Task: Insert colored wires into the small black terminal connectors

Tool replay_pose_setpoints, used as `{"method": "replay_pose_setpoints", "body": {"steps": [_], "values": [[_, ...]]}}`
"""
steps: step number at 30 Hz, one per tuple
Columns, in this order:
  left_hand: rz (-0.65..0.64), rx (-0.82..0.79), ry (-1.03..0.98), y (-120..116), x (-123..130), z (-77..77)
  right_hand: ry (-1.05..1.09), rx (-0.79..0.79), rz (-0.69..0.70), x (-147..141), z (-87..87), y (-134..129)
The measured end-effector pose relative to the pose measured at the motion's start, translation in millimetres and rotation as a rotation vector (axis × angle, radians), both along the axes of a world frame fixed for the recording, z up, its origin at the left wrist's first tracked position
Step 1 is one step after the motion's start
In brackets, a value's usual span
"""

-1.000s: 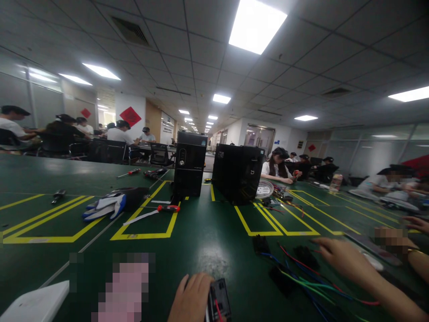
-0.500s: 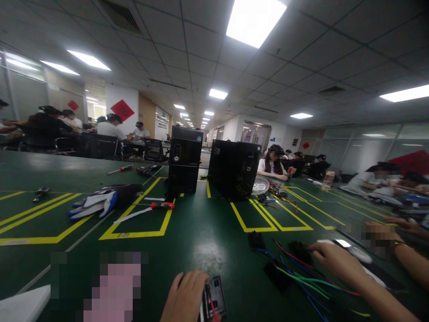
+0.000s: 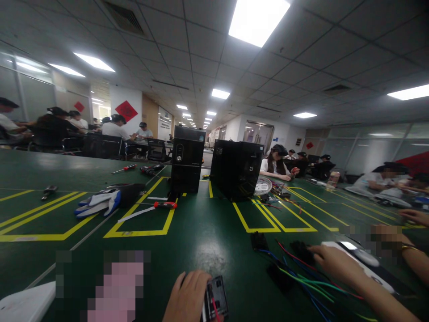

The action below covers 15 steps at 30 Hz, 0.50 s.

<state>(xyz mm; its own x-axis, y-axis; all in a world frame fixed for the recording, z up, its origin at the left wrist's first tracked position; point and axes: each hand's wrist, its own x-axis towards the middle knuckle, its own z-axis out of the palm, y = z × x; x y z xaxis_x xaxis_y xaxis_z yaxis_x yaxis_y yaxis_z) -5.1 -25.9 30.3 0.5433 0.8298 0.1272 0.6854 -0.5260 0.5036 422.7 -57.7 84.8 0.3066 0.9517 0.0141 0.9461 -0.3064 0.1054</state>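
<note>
Near the bottom edge, my left hand [image 3: 187,295] is closed around a small black open-topped plastic case [image 3: 219,293] with a red wire lying in it. The case is tilted, and its lower part is cut off by the picture's edge. To the right, my right hand [image 3: 330,257] pinches the right edge of a small black wired piece [image 3: 301,249]; its underside fingers are hidden. Close by lie other dark wired pieces [image 3: 259,241]. Blue, red and green wires [image 3: 308,279] run from these pieces under my right forearm.
Two black computer towers [image 3: 187,161] [image 3: 234,170] stand mid-table. A red-handled screwdriver [image 3: 164,205] and work gloves [image 3: 100,202] lie left. Yellow tape marks the green table. A white-and-black device [image 3: 368,264] and another person's hand [image 3: 387,235] are at right.
The view has shifted slightly, moving the scene to the right. My right hand has edged left onto the black wired piece. My left hand keeps its hold on the case.
</note>
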Motion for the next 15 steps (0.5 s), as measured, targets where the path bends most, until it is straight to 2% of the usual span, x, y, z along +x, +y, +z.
{"method": "replay_pose_setpoints", "body": {"steps": [8,15], "values": [[-0.030,-0.015,0.018,-0.3,0.1,4.8,-0.014,-0.032,0.011,7.0,0.1,8.0],[-0.030,-0.005,0.023,-0.3,0.3,-0.8,-0.020,-0.035,0.073,18.6,6.5,24.2]]}}
